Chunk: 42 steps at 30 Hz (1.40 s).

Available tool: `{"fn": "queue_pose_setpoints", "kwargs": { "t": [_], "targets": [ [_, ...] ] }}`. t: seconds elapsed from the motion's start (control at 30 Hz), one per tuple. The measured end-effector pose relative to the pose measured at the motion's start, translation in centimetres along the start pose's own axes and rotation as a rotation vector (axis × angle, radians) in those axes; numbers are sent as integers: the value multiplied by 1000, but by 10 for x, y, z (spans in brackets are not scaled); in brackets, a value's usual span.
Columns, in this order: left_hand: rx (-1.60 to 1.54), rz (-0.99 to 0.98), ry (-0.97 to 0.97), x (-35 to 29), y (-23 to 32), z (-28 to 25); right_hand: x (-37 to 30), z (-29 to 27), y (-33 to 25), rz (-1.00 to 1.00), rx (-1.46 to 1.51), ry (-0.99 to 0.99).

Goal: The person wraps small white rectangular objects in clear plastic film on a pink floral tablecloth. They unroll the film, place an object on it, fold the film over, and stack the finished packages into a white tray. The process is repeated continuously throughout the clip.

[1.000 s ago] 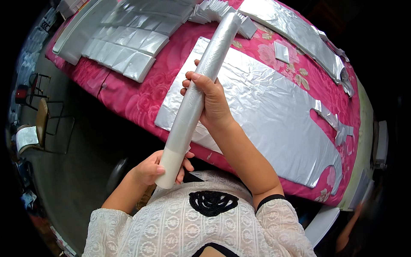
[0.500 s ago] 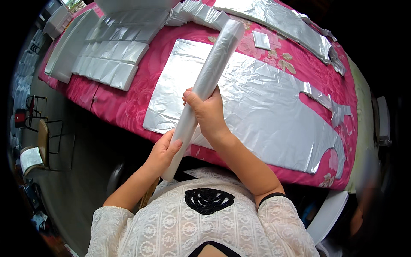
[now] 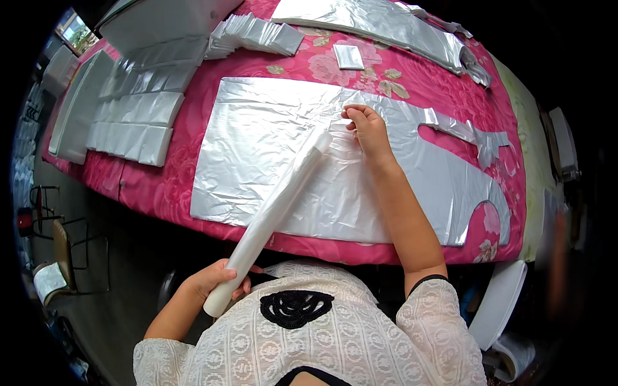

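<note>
Currently grasping a pale roll (image 3: 270, 211) by its near end with the left hand (image 3: 217, 281), with thumb on top. Holding the right hand (image 3: 368, 132) half curled just beyond the far end, apart from it; impossible to tell whether pinching anything. Slanting the roll's long axis from near left to far right, partly over silvery sheets (image 3: 248, 148) on the pink floral tabletop (image 3: 172, 188), and pointing its far end toward the right hand.
</note>
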<state>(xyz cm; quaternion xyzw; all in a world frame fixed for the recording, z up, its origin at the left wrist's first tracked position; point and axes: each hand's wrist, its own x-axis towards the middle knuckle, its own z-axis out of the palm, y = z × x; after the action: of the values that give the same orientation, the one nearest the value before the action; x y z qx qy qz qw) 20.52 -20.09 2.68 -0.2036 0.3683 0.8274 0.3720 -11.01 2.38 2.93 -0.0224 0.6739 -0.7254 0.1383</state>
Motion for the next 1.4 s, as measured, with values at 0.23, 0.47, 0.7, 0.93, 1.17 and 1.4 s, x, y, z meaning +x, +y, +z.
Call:
{"fn": "queue_pose_setpoints", "kwargs": {
  "t": [0.23, 0.47, 0.7, 0.93, 1.17, 1.4],
  "targets": [
    [-44, -7, -23, 3, -5, -7, -22, 8, -24, 304, -334, -396],
    [31, -42, -31, 0, 2, -2, -3, -11, 4, 130, -289, -517],
    [128, -277, -56, -32, -3, -32, 58, -146, -7, -123, -551, 108],
    [669, -291, -186, -34, 43, -23, 59, -184, -7, -150, -540, 141],
    [1749, 220, -50, 41, 135, 58, 47, -88, 1, -159, -458, -117],
    [1810, 1266, 35, 102, 113, 72, 50, -66, -3, -162, -597, -233]
  ]
}}
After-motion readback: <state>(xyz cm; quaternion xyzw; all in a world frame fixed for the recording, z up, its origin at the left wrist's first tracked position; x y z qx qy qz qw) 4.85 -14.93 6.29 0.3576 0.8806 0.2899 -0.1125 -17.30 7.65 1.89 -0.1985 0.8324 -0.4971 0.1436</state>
